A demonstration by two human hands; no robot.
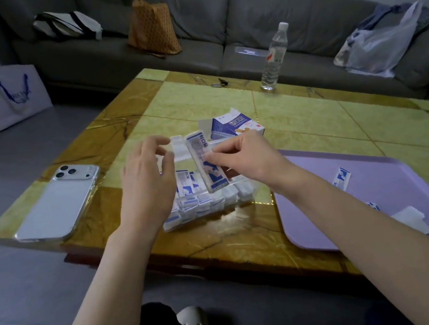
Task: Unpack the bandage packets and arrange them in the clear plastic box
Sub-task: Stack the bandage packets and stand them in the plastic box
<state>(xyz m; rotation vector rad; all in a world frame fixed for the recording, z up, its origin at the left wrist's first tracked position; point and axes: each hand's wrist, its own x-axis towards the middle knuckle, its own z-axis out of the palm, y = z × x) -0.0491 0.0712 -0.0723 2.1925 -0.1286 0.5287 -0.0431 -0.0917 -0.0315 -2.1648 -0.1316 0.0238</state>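
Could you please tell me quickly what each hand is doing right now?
Left hand: open, fingers relaxed, holding nothing.
Right hand: pinches a stack of packets.

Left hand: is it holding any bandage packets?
No, the left hand is open with loose fingers over the clear box, and the right hand pinches the stack of bandage packets.

blue-and-white bandage packets (210,171); lilac tray (392,193); green-and-amber marbled table (200,101); grey sofa (297,15)
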